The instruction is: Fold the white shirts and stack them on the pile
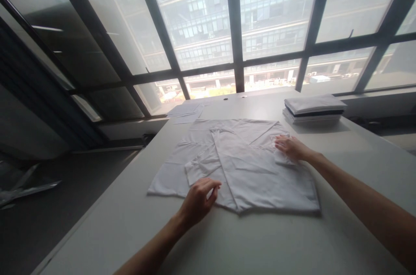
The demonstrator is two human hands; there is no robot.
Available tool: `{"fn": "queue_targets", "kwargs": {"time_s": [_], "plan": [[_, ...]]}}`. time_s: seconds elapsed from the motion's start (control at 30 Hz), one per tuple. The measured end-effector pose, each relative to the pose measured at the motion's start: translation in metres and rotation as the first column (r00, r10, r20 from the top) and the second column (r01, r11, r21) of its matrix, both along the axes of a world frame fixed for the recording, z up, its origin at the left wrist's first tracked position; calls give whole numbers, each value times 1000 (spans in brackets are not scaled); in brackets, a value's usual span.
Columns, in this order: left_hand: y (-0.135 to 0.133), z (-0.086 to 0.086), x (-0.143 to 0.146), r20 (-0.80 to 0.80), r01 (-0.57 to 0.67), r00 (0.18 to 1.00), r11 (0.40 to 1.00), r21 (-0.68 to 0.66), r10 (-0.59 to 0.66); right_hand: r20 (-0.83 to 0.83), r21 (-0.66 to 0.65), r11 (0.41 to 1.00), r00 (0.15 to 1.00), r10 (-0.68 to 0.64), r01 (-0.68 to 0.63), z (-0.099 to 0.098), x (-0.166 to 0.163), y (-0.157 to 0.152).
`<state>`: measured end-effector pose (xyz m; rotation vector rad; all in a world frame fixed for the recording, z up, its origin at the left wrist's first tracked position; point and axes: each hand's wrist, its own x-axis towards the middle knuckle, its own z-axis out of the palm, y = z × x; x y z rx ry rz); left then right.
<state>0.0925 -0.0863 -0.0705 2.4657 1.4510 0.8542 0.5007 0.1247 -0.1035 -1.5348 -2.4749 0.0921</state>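
Note:
A white T-shirt [247,166] lies flat on the pale table [227,244], partly folded, with one side and a sleeve turned in over the middle. My left hand [198,199] is at the shirt's near edge, fingers curled and pinched on the cloth. My right hand [290,147] rests on the shirt's right side near the far corner, fingers stretched out flat on the fabric.
A stack of folded garments [313,109], white with a dark layer, sits at the table's far right. Loose white sheets [186,112] lie at the far left corner. Large windows [234,28] rise behind the table. To the left is dark floor with some grey material [22,188].

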Motion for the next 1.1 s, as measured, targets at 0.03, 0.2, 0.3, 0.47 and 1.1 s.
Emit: {"fn": "queue_targets", "kwargs": {"time_s": [0.03,0.2,0.3,0.47,1.1], "plan": [[5,2,-7,-3,-28,1000,1000,6,28,0,16,1000,1000,-12,12,-1,0,0],[36,1,-73,-106,-196,975,980,24,198,-30,198,979,999,-40,45,-7,-11,-31],[53,-15,-128,-211,-326,922,945,35,325,10,287,954,995,-98,91,-9,-17,-60],[62,-41,-198,-384,-363,851,930,59,357,30,282,953,992,-127,113,-11,-13,-84],[-48,-30,-179,-339,-256,915,964,-67,219,-126,247,967,987,99,-65,-11,30,-65]]}}
